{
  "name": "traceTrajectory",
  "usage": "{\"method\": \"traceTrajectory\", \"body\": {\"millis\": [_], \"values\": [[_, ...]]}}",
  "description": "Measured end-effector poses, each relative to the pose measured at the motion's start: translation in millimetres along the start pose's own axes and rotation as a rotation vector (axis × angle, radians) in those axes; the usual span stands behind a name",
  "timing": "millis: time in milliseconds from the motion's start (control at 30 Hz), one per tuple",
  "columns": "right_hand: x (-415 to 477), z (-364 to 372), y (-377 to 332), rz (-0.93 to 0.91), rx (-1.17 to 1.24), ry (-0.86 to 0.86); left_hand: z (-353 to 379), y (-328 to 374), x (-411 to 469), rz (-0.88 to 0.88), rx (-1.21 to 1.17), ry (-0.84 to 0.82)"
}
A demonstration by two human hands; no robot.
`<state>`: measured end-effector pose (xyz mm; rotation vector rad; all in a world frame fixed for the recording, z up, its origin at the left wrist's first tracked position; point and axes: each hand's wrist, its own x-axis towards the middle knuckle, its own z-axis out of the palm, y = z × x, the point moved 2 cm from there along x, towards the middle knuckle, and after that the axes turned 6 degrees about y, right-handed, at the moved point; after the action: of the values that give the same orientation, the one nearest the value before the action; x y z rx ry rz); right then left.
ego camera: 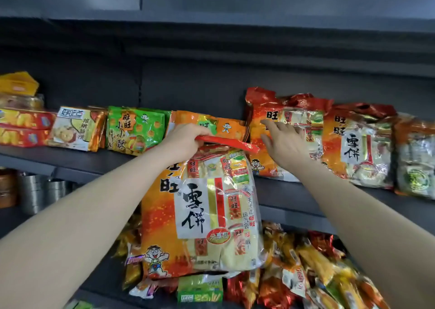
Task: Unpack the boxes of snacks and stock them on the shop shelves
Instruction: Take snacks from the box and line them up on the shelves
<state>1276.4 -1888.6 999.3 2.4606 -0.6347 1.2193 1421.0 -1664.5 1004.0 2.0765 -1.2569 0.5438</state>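
My left hand (184,141) grips the red top seam of a large orange rice-cracker bag (202,212), which hangs in front of the dark shelf (70,160). My right hand (286,141) is open, its straight fingers touching a matching orange bag (270,120) that leans upright on the shelf. Further right stand two more of these bags (357,144), side by side. Behind my left hand an orange snack bag (226,125) is partly hidden.
Left on the shelf sit a green snack bag (134,129), a white-and-gold biscuit pack (77,129) and stacked red boxes (23,127). The lower shelf holds a heap of mixed snack packets (306,268). Metal tins (40,191) stand lower left.
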Motion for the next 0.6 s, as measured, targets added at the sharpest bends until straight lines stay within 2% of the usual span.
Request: {"method": "traceTrajectory", "body": {"millis": [100,200,300,433,600], "values": [[-32.9,-26.5,-35.8,0.115,0.376,-0.024,-7.0,2.4,-17.9,0.012,-0.047,0.04],[-64.1,-38.5,-57.0,0.375,0.807,-0.138,-11.9,6.7,-31.3,0.026,-0.108,0.068],[-89.4,-54.9,-64.9,0.543,1.055,-0.227,-14.9,12.2,-36.1,0.013,-0.139,0.115],[-111.8,-71.9,-70.4,0.49,1.096,-0.362,-17.7,35.0,-34.6,0.032,-0.203,0.195],[-109.5,-112.3,-41.0,0.554,0.987,-0.255,-21.6,77.1,-27.4,0.148,-0.282,0.271]]}}
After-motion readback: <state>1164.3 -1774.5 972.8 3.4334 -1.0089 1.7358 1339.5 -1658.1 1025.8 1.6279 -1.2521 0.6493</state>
